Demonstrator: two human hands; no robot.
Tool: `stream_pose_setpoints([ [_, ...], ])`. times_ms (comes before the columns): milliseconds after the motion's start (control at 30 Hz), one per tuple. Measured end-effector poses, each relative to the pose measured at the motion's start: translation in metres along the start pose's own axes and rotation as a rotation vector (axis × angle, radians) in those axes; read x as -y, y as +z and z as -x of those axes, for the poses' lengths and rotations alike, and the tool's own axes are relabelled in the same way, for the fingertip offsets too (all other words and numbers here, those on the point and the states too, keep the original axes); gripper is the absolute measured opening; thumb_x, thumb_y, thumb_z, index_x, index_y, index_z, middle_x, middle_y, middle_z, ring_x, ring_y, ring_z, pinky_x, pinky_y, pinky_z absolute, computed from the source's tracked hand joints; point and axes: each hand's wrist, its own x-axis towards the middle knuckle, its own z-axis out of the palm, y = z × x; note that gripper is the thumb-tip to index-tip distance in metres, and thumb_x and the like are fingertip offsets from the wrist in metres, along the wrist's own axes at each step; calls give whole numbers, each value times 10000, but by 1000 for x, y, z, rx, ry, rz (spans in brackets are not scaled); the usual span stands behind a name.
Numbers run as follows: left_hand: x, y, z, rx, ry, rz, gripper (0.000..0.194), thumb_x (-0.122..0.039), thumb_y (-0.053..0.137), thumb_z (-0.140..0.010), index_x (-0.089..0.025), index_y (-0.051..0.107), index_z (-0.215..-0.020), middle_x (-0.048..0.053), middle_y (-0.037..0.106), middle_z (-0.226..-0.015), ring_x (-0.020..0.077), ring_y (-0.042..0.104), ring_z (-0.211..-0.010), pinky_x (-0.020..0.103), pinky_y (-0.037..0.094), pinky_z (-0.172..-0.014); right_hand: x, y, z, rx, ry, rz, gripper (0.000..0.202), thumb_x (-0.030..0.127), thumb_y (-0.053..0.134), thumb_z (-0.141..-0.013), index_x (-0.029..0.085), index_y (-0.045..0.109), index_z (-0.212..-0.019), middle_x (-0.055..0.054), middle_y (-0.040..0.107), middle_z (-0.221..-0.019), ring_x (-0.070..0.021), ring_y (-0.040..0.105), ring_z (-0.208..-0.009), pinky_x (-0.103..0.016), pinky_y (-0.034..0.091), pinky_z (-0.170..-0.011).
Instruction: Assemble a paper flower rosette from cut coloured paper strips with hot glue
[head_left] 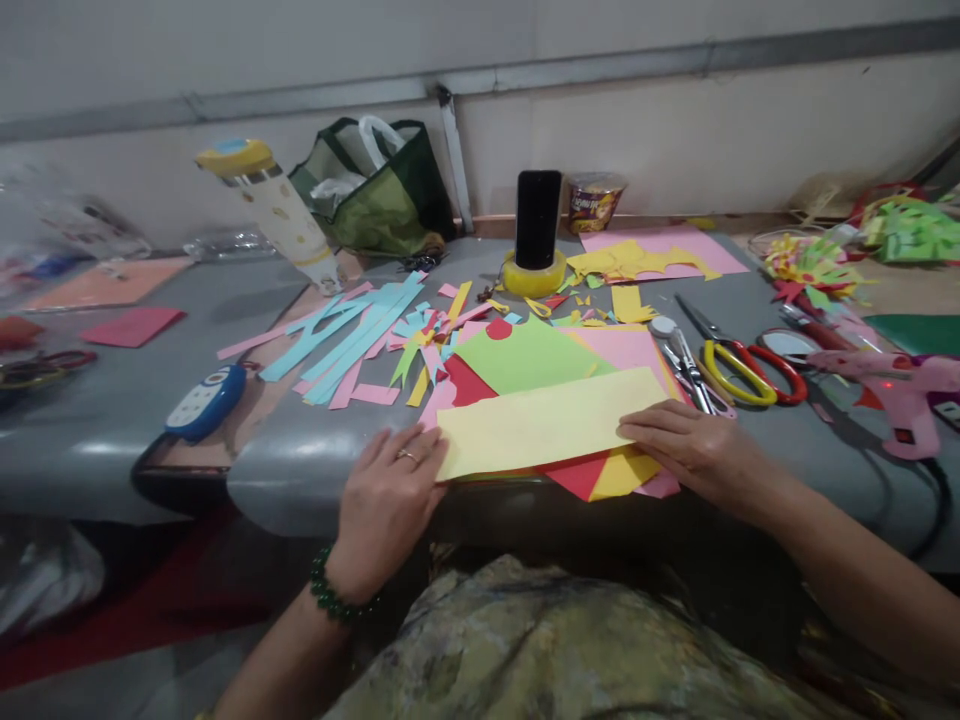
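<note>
A long strip of pale yellow paper [532, 425] lies at the table's front edge, over a pile of coloured sheets. My left hand [394, 480], with a ring and a green bead bracelet, holds the strip's left end, fingers together and thumb hidden. At the right end my right hand [690, 445] pinches the paper between thumb and fingers. Under and behind the strip lie a green sheet [517, 355], a red sheet [577, 475] and a yellow corner [622, 472]. Scissors with red and yellow handles [750, 372] rest beyond my right hand.
Blue paper strips [367, 340] and scraps lie at the left. A phone [538, 220] stands in a yellow tape roll [534, 272]. To the right are a pink glue gun [896, 390] and its cord. A tall bottle [281, 215] and a green bag [382, 190] stand behind.
</note>
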Motion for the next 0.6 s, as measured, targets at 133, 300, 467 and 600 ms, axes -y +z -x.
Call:
stream_pose_setpoints([
  [133, 1, -16, 6, 5, -144, -58, 285, -253, 480, -977, -106, 711, -1057, 202, 740, -1123, 377, 690, -1012, 556, 512, -872, 0, -3, -1, 40, -28, 11, 341, 95, 383, -968, 181, 709, -1020, -91, 776, -974, -202, 722, -869, -293, 610, -707],
  [300, -18, -13, -5, -44, -3, 199, 286, -352, 543, -990, -126, 697, -1076, 149, 748, -1094, 286, 683, -997, 421, 563, -854, -2, -3, 1, 76, 10, -37, 323, 97, 415, -954, 197, 709, -1043, -87, 773, -1003, -203, 723, -906, -294, 614, -728],
  [467, -29, 4, -16, -129, -9, 341, 255, -170, 452, -1013, -145, 701, -966, 70, 769, -901, 190, 688, -805, 314, 581, -730, -1, -3, 1, 83, 66, -108, 341, 160, 393, -995, 217, 729, -1012, -85, 771, -995, -193, 721, -914, -289, 616, -726],
  [600, -28, 6, -15, -129, -29, 372, 258, -160, 464, -1004, -154, 712, -933, 63, 776, -892, 179, 703, -785, 295, 585, -707, -3, 0, 3, 59, 104, -176, 355, 225, 395, -1022, 227, 750, -1015, -77, 774, -1010, -188, 726, -941, -288, 620, -760],
])
